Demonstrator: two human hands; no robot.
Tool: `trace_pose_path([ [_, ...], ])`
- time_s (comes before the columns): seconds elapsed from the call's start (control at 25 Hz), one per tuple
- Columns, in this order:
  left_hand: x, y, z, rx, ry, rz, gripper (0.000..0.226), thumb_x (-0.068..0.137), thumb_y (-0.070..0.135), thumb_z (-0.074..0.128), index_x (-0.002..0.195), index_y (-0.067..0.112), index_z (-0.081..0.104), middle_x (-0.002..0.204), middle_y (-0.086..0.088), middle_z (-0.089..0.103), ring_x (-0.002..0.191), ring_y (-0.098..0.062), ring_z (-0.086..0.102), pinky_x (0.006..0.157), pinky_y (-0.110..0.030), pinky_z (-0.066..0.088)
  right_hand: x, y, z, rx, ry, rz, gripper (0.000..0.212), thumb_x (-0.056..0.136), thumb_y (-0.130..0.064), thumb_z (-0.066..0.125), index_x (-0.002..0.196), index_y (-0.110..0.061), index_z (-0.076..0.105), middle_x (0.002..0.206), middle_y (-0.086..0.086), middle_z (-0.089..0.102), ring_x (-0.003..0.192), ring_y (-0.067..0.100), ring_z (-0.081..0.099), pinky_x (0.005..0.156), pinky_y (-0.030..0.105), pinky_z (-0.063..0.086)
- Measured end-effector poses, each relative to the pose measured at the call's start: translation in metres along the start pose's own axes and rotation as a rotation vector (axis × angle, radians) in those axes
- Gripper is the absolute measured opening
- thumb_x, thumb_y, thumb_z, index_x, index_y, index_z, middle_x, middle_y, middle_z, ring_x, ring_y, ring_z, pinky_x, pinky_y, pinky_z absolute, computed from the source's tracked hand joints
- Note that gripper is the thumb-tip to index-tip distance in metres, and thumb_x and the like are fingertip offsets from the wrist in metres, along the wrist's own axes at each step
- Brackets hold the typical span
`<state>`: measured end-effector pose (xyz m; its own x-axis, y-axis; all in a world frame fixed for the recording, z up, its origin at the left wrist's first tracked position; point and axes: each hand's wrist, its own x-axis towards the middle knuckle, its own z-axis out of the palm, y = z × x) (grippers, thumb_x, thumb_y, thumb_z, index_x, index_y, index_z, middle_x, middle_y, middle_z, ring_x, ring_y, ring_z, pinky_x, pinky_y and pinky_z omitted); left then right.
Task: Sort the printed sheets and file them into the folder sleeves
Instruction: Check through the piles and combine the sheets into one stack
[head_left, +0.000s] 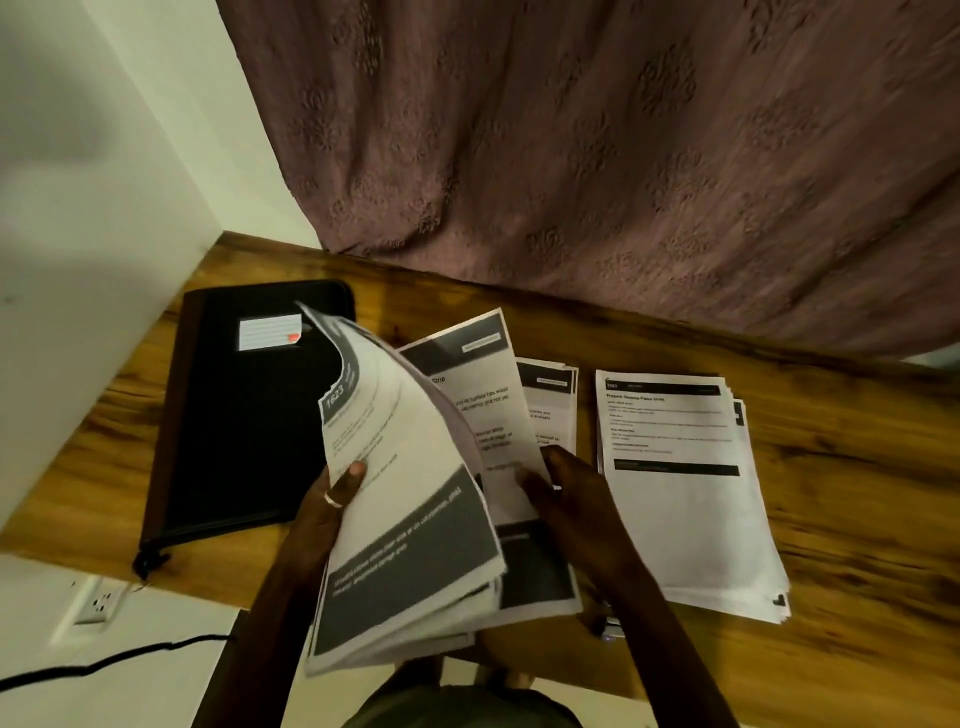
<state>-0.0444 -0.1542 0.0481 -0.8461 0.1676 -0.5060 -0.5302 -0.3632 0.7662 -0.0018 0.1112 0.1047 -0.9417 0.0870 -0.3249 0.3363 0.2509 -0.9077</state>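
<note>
The wooden desk (857, 467) carried a black folder (244, 441) (closed, a lined label (270, 331) on its cover) at one end. Right of the folder lay a small pile of printed sheets (553, 410); farther right, a larger, slightly fanned stack (685, 519).

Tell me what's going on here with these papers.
A person works at a wooden table. The left hand grips a curved stack, and the right hand pinches the edge of one sheet. A pile lies on the table to the right; the black folder lies closed at left.
</note>
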Motion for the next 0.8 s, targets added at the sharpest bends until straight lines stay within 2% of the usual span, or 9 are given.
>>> trace_pose_path([
  [0.16,0.002,0.009,0.004,0.216,-0.028,0.09,0.042,0.089,0.019,0.07,0.128,0.012,0.056,0.119,-0.018,0.07,0.101,-0.039,0.07,0.077,-0.05,0.061,-0.006,0.008,0.009,-0.038,-0.052,-0.024,0.025,0.09,-0.028,0.067,0.114,-0.026,0.06,0.112,-0.015,0.067,0.104,0.004,0.065,0.095,0.032,0.054],
  [0.32,0.0,0.021,0.009,0.262,-0.049,0.111,0.089,0.049,0.051,0.094,0.123,0.016,0.058,0.114,-0.012,0.073,0.095,-0.034,0.073,0.067,-0.039,0.062,0.003,0.024,0.003,0.597,0.052,0.278,0.05,0.089,-0.057,0.049,0.123,-0.022,0.062,0.114,0.004,0.072,0.101,0.023,0.071,0.082,0.043,0.058],
  [0.44,-0.002,0.025,0.017,0.162,-0.069,0.117,0.056,0.073,0.029,0.081,0.123,0.014,0.059,0.115,-0.012,0.073,0.098,-0.035,0.072,0.07,-0.044,0.063,0.011,0.026,0.002,0.877,-0.027,0.36,0.077,0.072,-0.071,0.068,0.126,-0.017,0.063,0.123,0.017,0.066,0.11,0.037,0.066,0.09,0.054,0.053],
  [0.52,0.001,0.024,0.022,0.108,-0.09,0.092,0.048,0.083,0.017,0.067,0.13,0.01,0.056,0.12,-0.016,0.07,0.104,-0.04,0.069,0.078,-0.05,0.061,0.015,0.023,0.007,1.056,-0.158,0.391,0.075,0.053,-0.053,0.09,0.111,-0.008,0.072,0.107,0.021,0.071,0.092,0.038,0.071,0.072,0.048,0.059],
  [0.56,0.003,0.023,0.023,0.088,-0.116,0.082,0.054,0.082,0.02,0.072,0.132,0.008,0.054,0.122,-0.017,0.069,0.106,-0.042,0.067,0.08,-0.052,0.061,0.017,0.021,0.008,1.167,-0.215,0.392,0.07,0.051,-0.043,0.094,0.105,-0.005,0.073,0.099,0.022,0.072,0.084,0.037,0.072,0.064,0.045,0.06],
  [0.6,0.005,0.023,0.025,0.094,-0.132,0.075,0.065,0.076,0.027,0.081,0.132,0.007,0.054,0.122,-0.018,0.069,0.106,-0.042,0.068,0.079,-0.051,0.061,0.02,0.021,0.008,1.248,-0.227,0.39,0.068,0.056,-0.039,0.093,0.109,-0.004,0.071,0.097,0.022,0.071,0.082,0.038,0.072,0.063,0.044,0.06],
  [0.68,0.01,0.023,0.028,0.218,-0.113,0.079,0.077,0.064,0.037,0.09,0.128,0.009,0.057,0.119,-0.017,0.07,0.103,-0.039,0.07,0.077,-0.048,0.062,0.025,0.022,0.006,1.267,-0.21,0.383,0.074,0.077,-0.052,0.077,0.133,-0.009,0.055,0.114,0.021,0.067,0.098,0.039,0.068,0.075,0.047,0.058],
  [0.72,0.013,0.022,0.028,0.302,-0.098,0.094,0.067,0.069,0.031,0.089,0.125,0.01,0.058,0.118,-0.015,0.071,0.101,-0.036,0.071,0.077,-0.047,0.061,0.026,0.022,0.003,1.173,-0.175,0.379,0.074,0.086,-0.062,0.062,0.14,-0.014,0.049,0.122,0.02,0.064,0.106,0.039,0.065,0.082,0.048,0.057],
  [0.8,0.019,0.021,0.031,0.433,-0.074,0.119,0.044,0.082,0.015,0.077,0.122,0.013,0.059,0.115,-0.009,0.072,0.101,-0.028,0.072,0.082,-0.046,0.061,0.029,0.022,-0.007,0.895,-0.062,0.375,0.063,0.092,-0.068,0.042,0.131,-0.021,0.059,0.12,0.017,0.068,0.105,0.035,0.067,0.086,0.047,0.056],
])
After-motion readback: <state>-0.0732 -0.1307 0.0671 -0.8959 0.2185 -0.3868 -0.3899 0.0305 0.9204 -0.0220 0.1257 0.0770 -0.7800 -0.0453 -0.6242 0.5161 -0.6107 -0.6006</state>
